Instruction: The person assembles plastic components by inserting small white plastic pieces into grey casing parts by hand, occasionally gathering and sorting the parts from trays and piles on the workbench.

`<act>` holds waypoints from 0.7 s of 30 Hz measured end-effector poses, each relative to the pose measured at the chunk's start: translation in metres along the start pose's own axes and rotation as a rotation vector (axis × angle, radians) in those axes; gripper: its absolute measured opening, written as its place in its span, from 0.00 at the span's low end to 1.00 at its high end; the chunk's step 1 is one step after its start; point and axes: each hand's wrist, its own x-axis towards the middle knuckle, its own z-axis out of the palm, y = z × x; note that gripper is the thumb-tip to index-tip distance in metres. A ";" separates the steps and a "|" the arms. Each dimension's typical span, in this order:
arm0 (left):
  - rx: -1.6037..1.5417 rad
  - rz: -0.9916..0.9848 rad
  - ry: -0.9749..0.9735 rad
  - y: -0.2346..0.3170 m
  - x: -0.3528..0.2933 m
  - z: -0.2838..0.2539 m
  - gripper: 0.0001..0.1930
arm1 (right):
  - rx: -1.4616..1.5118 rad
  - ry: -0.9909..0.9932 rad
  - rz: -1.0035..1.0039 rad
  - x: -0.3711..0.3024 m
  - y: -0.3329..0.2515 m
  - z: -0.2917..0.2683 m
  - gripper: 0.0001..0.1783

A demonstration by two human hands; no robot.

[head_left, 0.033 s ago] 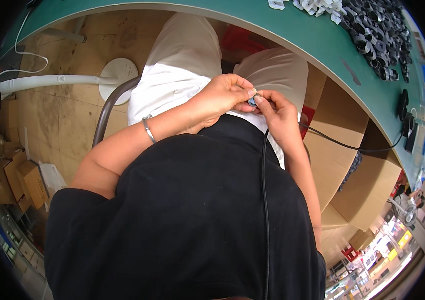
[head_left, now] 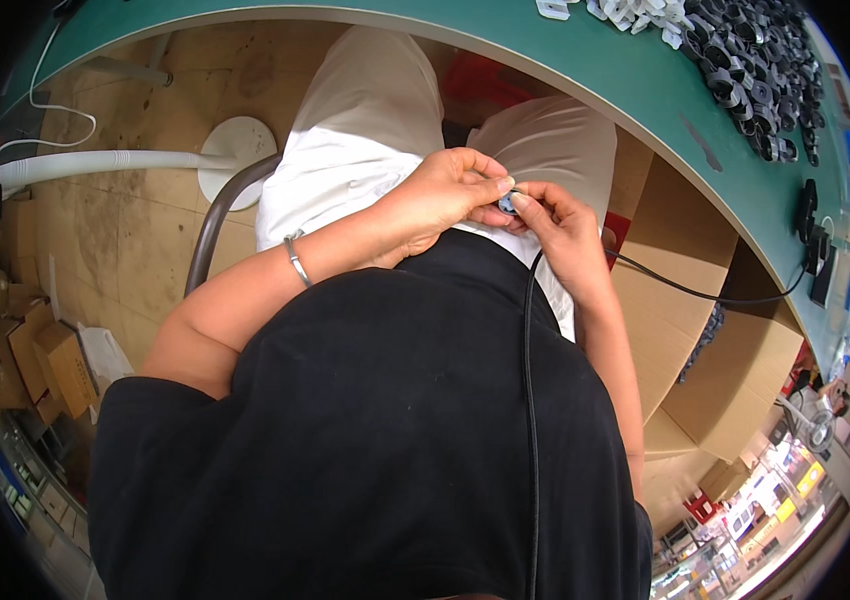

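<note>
Above my lap, both hands meet around a small light-blue and dark part [head_left: 508, 203], mostly hidden by my fingers. My left hand [head_left: 455, 188] pinches it from the left, thumb and forefinger close together. From the right, my right hand [head_left: 560, 225] grips the same piece, its thumb lying on the face of it. The part is too small and covered to tell its exact kind. On the green table [head_left: 595, 75] ahead lie a heap of black and grey clip-like parts [head_left: 760, 85] and a smaller pile of white plastic pieces [head_left: 640, 15].
A black cable [head_left: 705, 295] runs from the table's right side toward my body. Open cardboard boxes [head_left: 735, 380] stand at the right below the table edge. A chair armrest [head_left: 210, 240] is at my left, near a white round base [head_left: 237, 150] on the floor.
My right hand and forearm have shifted very slightly to the right. Both hands keep their grip on the small part.
</note>
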 end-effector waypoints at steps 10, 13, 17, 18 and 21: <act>0.206 0.022 0.009 -0.015 0.005 0.001 0.18 | -0.599 -0.221 -0.228 -0.002 -0.014 -0.011 0.10; 0.140 0.028 -0.011 -0.016 0.008 0.001 0.17 | -0.752 -0.144 -0.375 -0.005 -0.003 -0.008 0.07; -0.111 -0.059 -0.055 -0.019 0.017 -0.010 0.15 | -0.413 -0.087 -0.239 -0.004 0.005 -0.009 0.11; -0.110 -0.057 -0.054 -0.019 0.017 -0.010 0.15 | -0.047 -0.123 -0.008 -0.004 0.006 -0.011 0.13; -0.200 -0.062 -0.052 -0.018 0.017 -0.009 0.15 | 0.046 -0.165 0.056 -0.004 0.006 -0.017 0.17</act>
